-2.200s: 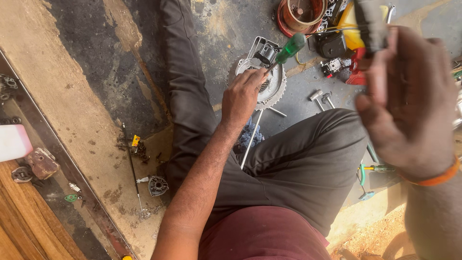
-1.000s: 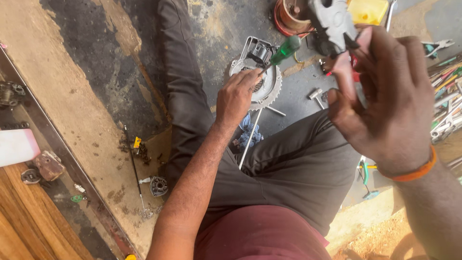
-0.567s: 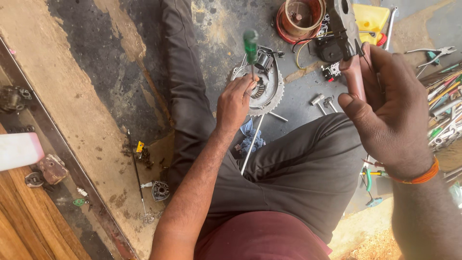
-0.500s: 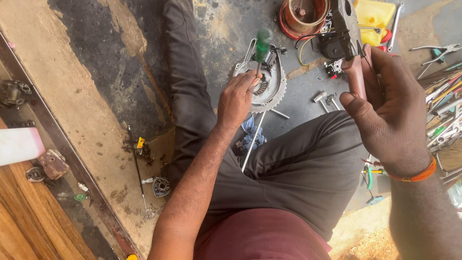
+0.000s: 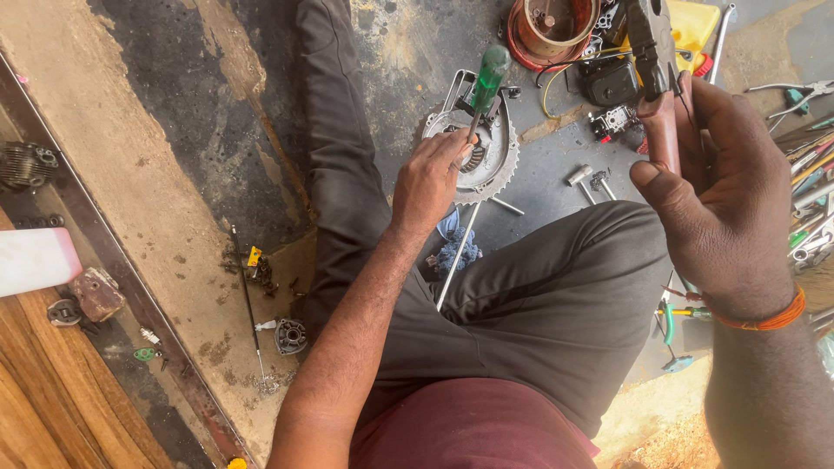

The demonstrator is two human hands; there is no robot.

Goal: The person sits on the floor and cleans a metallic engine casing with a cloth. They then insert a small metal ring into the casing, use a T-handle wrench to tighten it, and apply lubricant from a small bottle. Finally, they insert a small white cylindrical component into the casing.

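Observation:
My left hand (image 5: pixel 430 178) is shut on a green-handled screwdriver (image 5: pixel 486 76), which stands nearly upright with its tip at the middle of a round toothed metal housing (image 5: pixel 499 165) on the floor between my legs. Raised close to the camera, my right hand (image 5: pixel 721 195) grips dark pliers with reddish handles (image 5: pixel 658 61), jaws pointing up and away. A thin metal rod (image 5: pixel 456 260) lies beside my knee, next to a blue rag (image 5: pixel 456 252).
A round copper-coloured coil part (image 5: pixel 552 26), a black engine piece (image 5: pixel 611 80) and a yellow container (image 5: pixel 699 26) lie beyond the housing. Hand tools (image 5: pixel 808 165) are spread at right. Small metal parts (image 5: pixel 288 335) and a white container (image 5: pixel 35 260) sit at left.
My left hand has swung the screwdriver from lying sideways to standing upright on the toothed housing. My right hand has stayed raised, holding the pliers.

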